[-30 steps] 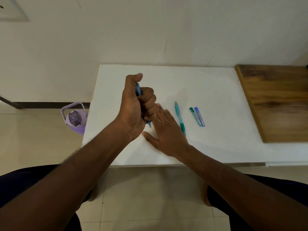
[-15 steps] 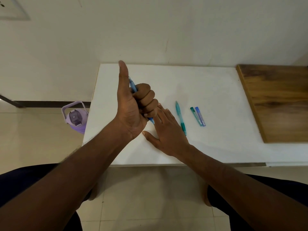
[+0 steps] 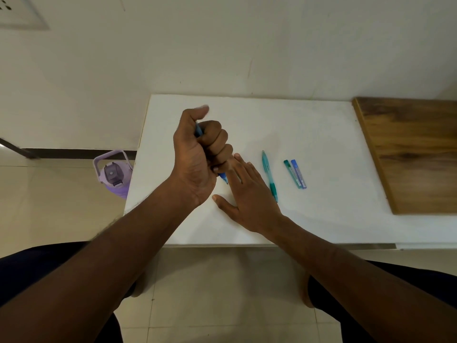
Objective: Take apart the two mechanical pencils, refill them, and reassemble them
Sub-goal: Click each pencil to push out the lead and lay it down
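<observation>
My left hand (image 3: 197,154) is a fist around a blue mechanical pencil (image 3: 222,176), held nearly upright, with the thumb bent over its top end. The pencil's tip points down and sticks out below the fist, right beside the fingers of my right hand (image 3: 247,196). That right hand lies flat and open on the white table (image 3: 321,134), holding nothing. To its right a teal mechanical pencil (image 3: 269,175) lies on the table. Further right lie two slim lead refill cases side by side, one green (image 3: 289,169) and one blue (image 3: 299,174).
A wooden board (image 3: 410,149) covers the table's right end. A purple water bottle (image 3: 113,174) stands on the tiled floor left of the table. A white wall runs behind the table. My knees show below the table's near edge.
My left thumb, raised straight up half a second ago, has come back down onto the top of the blue pencil. My right hand has stayed flat on the table.
</observation>
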The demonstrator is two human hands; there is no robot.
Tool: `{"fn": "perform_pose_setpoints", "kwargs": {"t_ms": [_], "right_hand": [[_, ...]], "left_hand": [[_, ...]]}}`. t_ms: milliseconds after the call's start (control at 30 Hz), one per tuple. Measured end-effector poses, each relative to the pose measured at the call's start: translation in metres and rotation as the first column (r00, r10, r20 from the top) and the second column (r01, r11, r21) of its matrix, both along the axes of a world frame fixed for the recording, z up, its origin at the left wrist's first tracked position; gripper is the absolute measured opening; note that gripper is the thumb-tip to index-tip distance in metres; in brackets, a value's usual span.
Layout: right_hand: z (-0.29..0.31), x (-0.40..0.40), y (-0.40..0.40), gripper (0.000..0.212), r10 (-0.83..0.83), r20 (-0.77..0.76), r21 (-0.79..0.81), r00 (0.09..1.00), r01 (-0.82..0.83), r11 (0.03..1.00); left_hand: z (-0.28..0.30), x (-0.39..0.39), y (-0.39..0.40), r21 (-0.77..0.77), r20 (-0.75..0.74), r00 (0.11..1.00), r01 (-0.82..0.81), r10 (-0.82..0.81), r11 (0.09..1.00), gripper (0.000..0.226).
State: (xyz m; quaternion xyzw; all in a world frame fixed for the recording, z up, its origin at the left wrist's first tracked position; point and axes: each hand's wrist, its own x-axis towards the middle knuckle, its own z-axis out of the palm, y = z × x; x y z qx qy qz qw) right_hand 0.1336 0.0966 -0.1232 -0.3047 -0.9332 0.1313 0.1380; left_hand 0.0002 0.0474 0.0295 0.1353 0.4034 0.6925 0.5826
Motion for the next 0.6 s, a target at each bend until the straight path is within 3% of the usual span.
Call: {"fn": "perform_pose_setpoints", "kwargs": {"t_ms": [600], "right_hand": [[-0.0074,-0.0004,0.0029,0.073,-0.002,0.029,0.005,1.000,0.002,1.000]], "left_hand": [[0.0029,-0.0005,-0.0007,-0.047,0.032,0.999,-0.022,0.023,0.999,0.068]]}}
